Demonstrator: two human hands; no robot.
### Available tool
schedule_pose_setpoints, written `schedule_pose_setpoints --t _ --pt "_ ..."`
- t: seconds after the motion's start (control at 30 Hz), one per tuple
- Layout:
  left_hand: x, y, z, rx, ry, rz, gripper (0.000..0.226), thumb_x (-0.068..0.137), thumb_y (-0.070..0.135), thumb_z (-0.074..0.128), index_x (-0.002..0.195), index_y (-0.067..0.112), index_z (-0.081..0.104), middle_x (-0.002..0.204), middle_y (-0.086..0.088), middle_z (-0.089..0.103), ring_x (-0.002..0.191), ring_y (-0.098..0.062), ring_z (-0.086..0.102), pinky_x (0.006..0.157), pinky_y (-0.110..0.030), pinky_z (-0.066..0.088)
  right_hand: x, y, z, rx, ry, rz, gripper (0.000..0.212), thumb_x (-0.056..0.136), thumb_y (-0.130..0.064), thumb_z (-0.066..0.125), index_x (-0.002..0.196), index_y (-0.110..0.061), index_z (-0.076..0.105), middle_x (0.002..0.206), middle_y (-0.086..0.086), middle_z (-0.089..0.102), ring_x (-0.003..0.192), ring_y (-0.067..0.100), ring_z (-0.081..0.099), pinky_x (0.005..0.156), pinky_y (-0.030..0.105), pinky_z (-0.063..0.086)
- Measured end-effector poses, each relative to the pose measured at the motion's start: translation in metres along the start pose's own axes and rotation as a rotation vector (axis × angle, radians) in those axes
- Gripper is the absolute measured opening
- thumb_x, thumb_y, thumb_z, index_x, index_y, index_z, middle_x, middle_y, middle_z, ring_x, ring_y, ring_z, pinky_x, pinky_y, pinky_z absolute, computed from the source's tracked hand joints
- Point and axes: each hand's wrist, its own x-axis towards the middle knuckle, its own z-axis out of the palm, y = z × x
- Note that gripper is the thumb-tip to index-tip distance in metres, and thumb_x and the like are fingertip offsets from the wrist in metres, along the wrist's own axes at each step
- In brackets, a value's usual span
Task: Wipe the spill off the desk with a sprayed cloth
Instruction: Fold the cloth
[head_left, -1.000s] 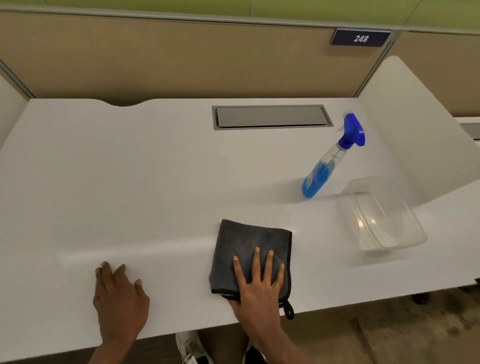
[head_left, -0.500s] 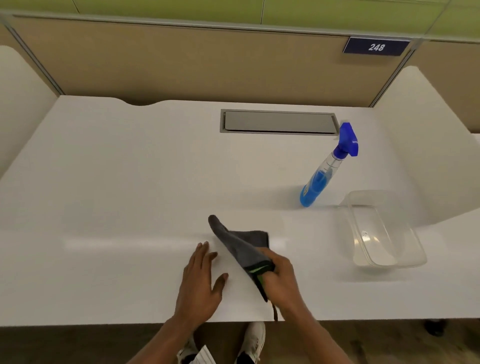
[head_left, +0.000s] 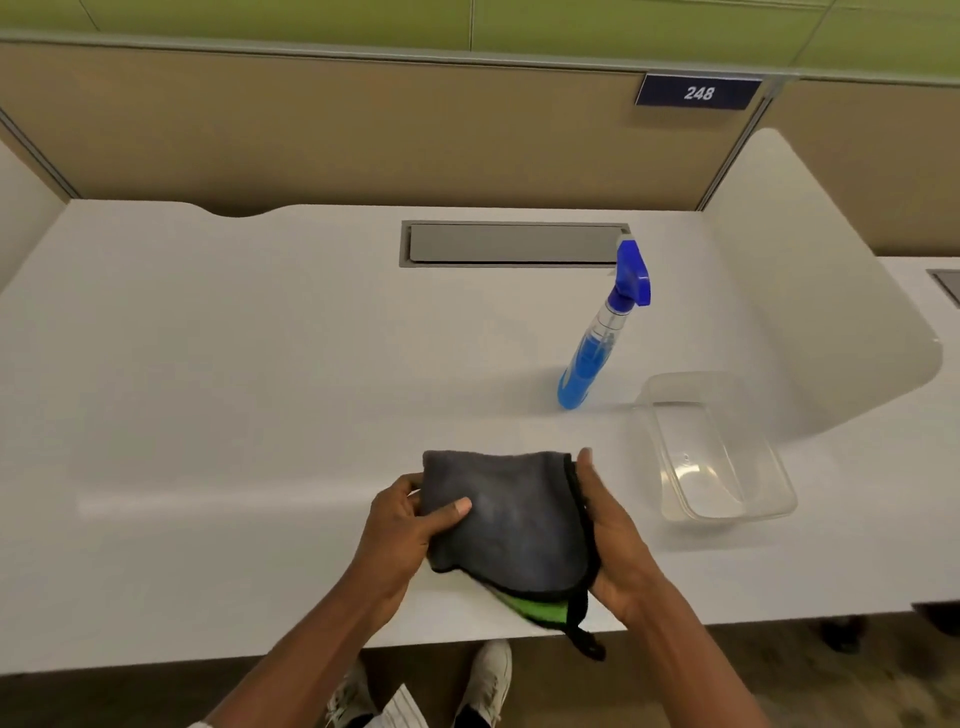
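Note:
A folded grey cloth (head_left: 511, 514) with a black hem and a green underside is held just above the front of the white desk (head_left: 234, 389). My left hand (head_left: 402, 532) grips its left edge, thumb on top. My right hand (head_left: 613, 540) cups its right edge from the side. A clear spray bottle (head_left: 597, 348) with blue liquid and a blue trigger head stands upright behind the cloth, to the right. I cannot make out any spill on the desk surface.
An empty clear plastic tub (head_left: 711, 457) sits right of the cloth, near the bottle. A grey cable hatch (head_left: 514, 244) is set into the desk at the back. A white divider panel (head_left: 810, 291) rises on the right. Tan partition walls stand behind.
The cloth lay flat under my right hand, then my right hand lifted it by one end. Now both hands hold it, and my left hand has come off the desk.

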Motion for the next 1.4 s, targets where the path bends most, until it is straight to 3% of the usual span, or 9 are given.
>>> schedule_pose_setpoints --t 0.1,0.2,0.27,0.4,0.6,0.8,1.03,1.2,1.4 --pt "-0.004 0.002 0.001 0.075 0.046 0.027 0.074 0.084 0.018 0.087 0.142 0.034 0.045 0.121 0.012 0.069 0.107 -0.013 0.072 0.066 -0.017 0.059 -0.002 0.010 -0.013 -0.247 0.038 -0.071 0.089 0.067 -0.051 0.094 0.142 -0.023 0.056 0.127 0.007 0.074 0.113 0.030 0.073 0.097 0.048 0.061" --pt "-0.010 0.005 -0.003 0.134 -0.024 0.131 0.093 0.084 0.010 0.087 0.152 0.054 0.040 0.120 0.025 0.068 0.104 -0.003 0.073 0.074 -0.022 0.062 -0.007 0.009 -0.025 -0.340 0.101 -0.200 0.087 0.085 -0.019 0.085 0.146 -0.054 0.034 0.117 0.007 0.073 0.103 0.026 0.075 0.081 0.035 0.065" --pt "-0.008 0.005 -0.008 0.256 -0.076 0.194 0.085 0.080 0.008 0.090 0.142 0.055 0.056 0.131 0.026 0.067 0.119 -0.005 0.069 0.087 -0.026 0.063 -0.010 0.004 -0.033 -0.389 0.037 -0.306 0.077 0.093 -0.013 0.077 0.144 -0.059 0.043 0.120 0.005 0.072 0.107 0.026 0.074 0.086 0.039 0.065" --pt "-0.010 0.013 -0.010 0.489 -0.109 0.220 0.079 0.074 0.011 0.093 0.137 0.046 0.062 0.133 0.029 0.060 0.121 -0.008 0.064 0.092 -0.025 0.061 -0.014 0.001 -0.043 -0.521 -0.061 -0.375 0.055 0.085 -0.019 0.084 0.130 -0.046 0.068 0.137 -0.015 0.066 0.127 0.014 0.063 0.100 0.031 0.059" --pt "-0.013 0.017 -0.008 0.680 -0.002 0.344 0.075 0.081 0.017 0.089 0.146 0.031 0.057 0.131 0.017 0.064 0.115 -0.013 0.065 0.102 -0.033 0.059 -0.004 0.010 -0.041 -1.025 0.025 -0.405 0.098 0.067 -0.028 0.096 0.151 -0.036 0.044 0.142 -0.015 0.055 0.127 0.010 0.054 0.105 0.028 0.050" --pt "-0.018 0.012 -0.021 0.830 0.059 0.523 0.043 0.078 0.023 0.091 0.116 0.031 0.074 0.103 0.016 0.061 0.101 -0.010 0.057 0.085 -0.031 0.055 -0.010 0.012 -0.039 -1.125 0.171 -0.634 0.052 0.065 -0.040 0.096 0.107 -0.043 0.064 0.100 -0.021 0.069 0.090 0.002 0.066 0.081 0.021 0.054" --pt "-0.024 0.028 -0.027 0.669 -0.021 0.362 0.031 0.078 0.030 0.092 0.098 0.037 0.070 0.116 0.024 0.065 0.114 0.003 0.060 0.091 -0.013 0.043 -0.028 -0.014 -0.055 -0.972 0.120 -0.601 0.043 0.067 -0.029 0.097 0.100 -0.030 0.069 0.105 -0.020 0.067 0.102 -0.002 0.065 0.076 0.003 0.048" --pt "-0.023 0.034 0.001 0.576 -0.053 0.222 0.024 0.088 0.044 0.082 0.103 0.031 0.067 0.101 0.012 0.075 0.097 -0.012 0.072 0.082 -0.029 0.058 -0.043 -0.031 -0.065 -0.755 0.125 -0.532 0.032 0.080 -0.028 0.088 0.104 -0.032 0.068 0.095 -0.022 0.076 0.095 -0.003 0.070 0.075 0.010 0.056" --pt "-0.010 0.031 0.056 0.417 -0.081 0.055 0.059 0.073 0.057 0.090 0.117 0.026 0.066 0.110 0.005 0.077 0.100 -0.019 0.076 0.084 -0.046 0.067 -0.054 -0.042 -0.088 -0.538 0.362 -0.506 0.045 0.080 -0.036 0.089 0.119 -0.031 0.068 0.099 -0.005 0.079 0.091 0.015 0.077 0.072 0.037 0.067"
